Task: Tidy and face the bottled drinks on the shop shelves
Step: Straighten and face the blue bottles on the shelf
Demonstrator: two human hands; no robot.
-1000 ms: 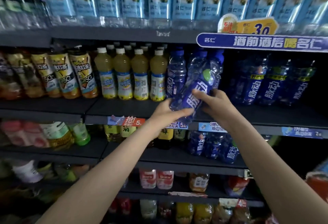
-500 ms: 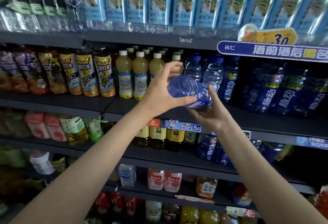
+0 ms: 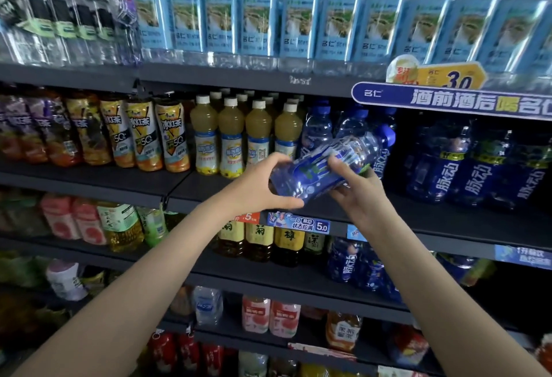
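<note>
- A ribbed, clear-blue plastic bottle (image 3: 325, 164) was held nearly sideways, its round cap up-right, before the dark shelf (image 3: 448, 221).
- Its base was gripped by the left hand (image 3: 263, 185); its middle was wrapped by the right hand (image 3: 355, 188).
- Its label seemed blurred.

Blue bottle (image 3: 325, 164) — formerly base toward camera — now tilted, cap up-right, between both hands.

Tilted bottle (image 3: 325, 164) held before the shelf (image 3: 448, 221), between left hand (image 3: 257, 185) and right hand (image 3: 355, 188); cap toward upper right.
</note>
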